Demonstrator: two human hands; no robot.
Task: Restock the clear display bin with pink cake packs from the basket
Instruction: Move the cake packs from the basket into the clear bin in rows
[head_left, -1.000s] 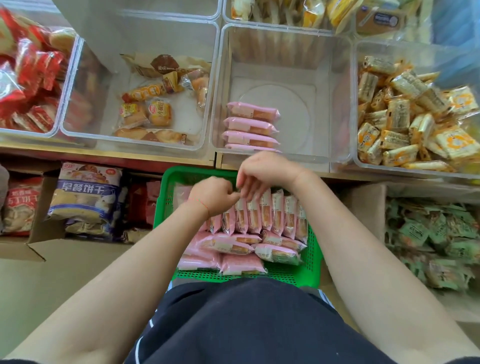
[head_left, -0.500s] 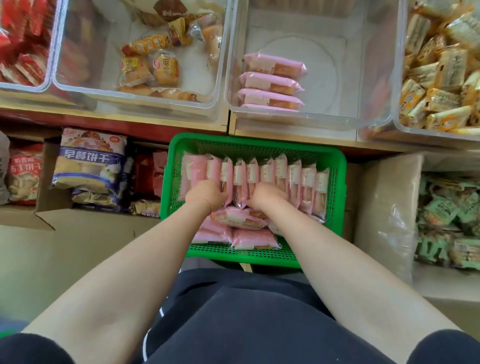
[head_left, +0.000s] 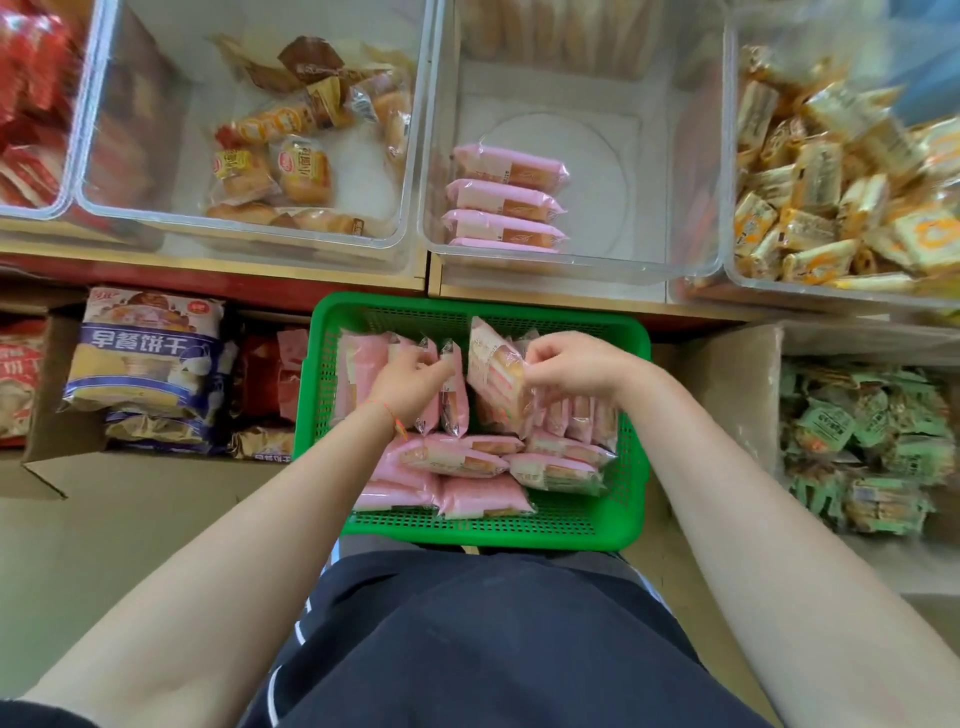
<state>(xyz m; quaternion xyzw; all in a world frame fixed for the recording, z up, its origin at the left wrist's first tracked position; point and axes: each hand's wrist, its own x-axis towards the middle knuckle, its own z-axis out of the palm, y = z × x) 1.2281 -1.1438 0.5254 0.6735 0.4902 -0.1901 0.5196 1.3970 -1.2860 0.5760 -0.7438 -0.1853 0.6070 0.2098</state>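
Under both hands, in the green basket (head_left: 631, 452), pink cake packs (head_left: 501, 382) are being pinched: one lifted by the right hand (head_left: 569, 364), another gripped by the left hand (head_left: 410, 376). Light, soft, slippery film; probably best held across the middle.

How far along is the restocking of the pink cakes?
Early. Four pink cake packs lie stacked at the left of the clear display bin; the rest of its floor is bare. The right hand is pulling one pack up from the green basket, and the left hand grips another standing pack. Many remain in the basket.
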